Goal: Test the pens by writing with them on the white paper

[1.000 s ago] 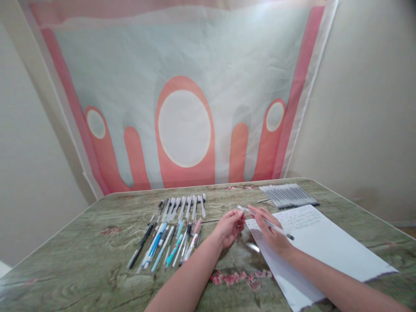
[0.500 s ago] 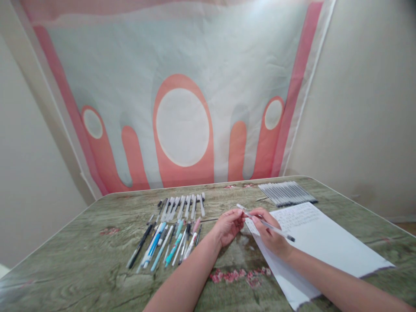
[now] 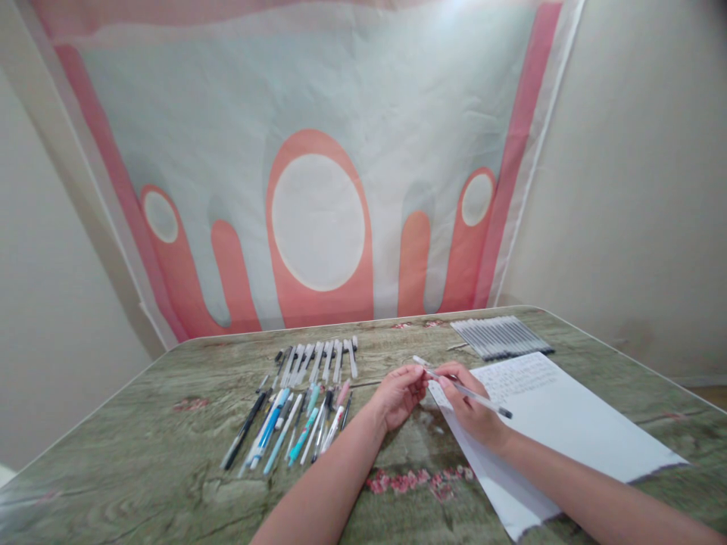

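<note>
A slim pen (image 3: 484,400) with a clear barrel and a dark end slants between my two hands above the table. My right hand (image 3: 472,415) grips its barrel between thumb and fingers, over the left edge of a white sheet of paper (image 3: 579,431). My left hand (image 3: 399,397) pinches the pen near its far, whitish end, where the fingers hide part of it. Handwriting covers the top of the sheet, and its near edge is torn. Left of my left hand lies a group of mixed pens (image 3: 273,424), some blue, teal, black and white.
Behind the mixed pens is a row of whitish pens (image 3: 316,363). Many clear pens with dark ends lie side by side in a neat row (image 3: 500,337) at the back right. The wood-patterned tabletop (image 3: 141,454) meets a wall hanging (image 3: 318,303) at its far edge.
Almost nothing differs. Both hands and the pen keep the same place, with only a slight shift of the whole view.
</note>
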A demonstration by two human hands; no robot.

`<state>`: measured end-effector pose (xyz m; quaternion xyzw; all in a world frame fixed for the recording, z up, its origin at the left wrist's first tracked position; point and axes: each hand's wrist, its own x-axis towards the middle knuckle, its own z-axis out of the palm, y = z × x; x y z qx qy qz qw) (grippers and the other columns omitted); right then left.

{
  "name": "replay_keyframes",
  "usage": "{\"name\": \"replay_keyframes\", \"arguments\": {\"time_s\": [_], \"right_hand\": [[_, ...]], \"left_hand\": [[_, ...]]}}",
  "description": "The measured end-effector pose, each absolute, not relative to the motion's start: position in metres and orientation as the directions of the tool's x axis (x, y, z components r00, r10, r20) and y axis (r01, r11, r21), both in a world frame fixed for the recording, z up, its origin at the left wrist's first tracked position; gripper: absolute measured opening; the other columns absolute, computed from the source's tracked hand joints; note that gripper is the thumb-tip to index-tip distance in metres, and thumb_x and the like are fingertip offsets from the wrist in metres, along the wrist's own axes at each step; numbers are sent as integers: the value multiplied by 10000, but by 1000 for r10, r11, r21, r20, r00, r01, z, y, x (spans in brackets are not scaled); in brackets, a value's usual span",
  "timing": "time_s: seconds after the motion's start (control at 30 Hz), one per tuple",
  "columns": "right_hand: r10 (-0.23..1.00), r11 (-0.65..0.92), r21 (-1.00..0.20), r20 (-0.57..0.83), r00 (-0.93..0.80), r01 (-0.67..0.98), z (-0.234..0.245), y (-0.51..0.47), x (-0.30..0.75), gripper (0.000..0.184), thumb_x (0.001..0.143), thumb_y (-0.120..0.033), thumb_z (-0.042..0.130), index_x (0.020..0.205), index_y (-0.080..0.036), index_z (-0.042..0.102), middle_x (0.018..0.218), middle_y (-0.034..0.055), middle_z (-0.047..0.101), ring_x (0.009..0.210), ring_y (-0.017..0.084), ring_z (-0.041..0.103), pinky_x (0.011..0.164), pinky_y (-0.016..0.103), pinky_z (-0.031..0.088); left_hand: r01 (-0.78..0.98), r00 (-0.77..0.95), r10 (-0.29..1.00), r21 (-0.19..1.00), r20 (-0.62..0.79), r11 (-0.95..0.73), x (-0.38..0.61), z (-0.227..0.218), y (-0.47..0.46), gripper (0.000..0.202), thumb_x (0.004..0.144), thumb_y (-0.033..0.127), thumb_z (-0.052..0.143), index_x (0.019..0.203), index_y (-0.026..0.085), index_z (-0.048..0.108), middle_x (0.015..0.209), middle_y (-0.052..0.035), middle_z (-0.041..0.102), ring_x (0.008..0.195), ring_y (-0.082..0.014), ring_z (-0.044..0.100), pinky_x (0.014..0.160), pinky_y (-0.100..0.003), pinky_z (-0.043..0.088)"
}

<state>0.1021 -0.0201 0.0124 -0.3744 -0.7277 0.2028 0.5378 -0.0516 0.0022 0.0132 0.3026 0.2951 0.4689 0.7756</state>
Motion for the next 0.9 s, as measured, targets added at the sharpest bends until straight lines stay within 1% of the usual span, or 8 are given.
{"name": "replay_keyframes", "arguments": {"time_s": [0.23,0.53,0.9], "right_hand": [[750,652,-684,646,-145,326,11,-20,102,128,836,-260,421,891,-199,519,835,41,555,811,174,538,733,287,432],[742,661,-674,651,-158,330,11,-20,103,107,832,-229,428,887,-197,515,838,37,545,809,169,534,740,287,423],[751,657,-680,632,-194,327,11,-22,106,94,835,-227,425,850,-197,512,810,35,546,781,164,529,722,282,424]], "left_hand": [[-541,388,907,756,-163,368,-52,11,4,179,657,247,687,735,110,603,702,-33,623,597,-75,552,607,-192,402],[-540,386,909,760,-159,363,-52,10,3,166,656,233,689,730,112,602,690,-31,615,597,-71,543,609,-192,394],[-490,423,896,799,-132,349,-55,11,1,190,601,236,729,659,116,594,643,-14,591,595,-67,520,612,-194,364]]}}
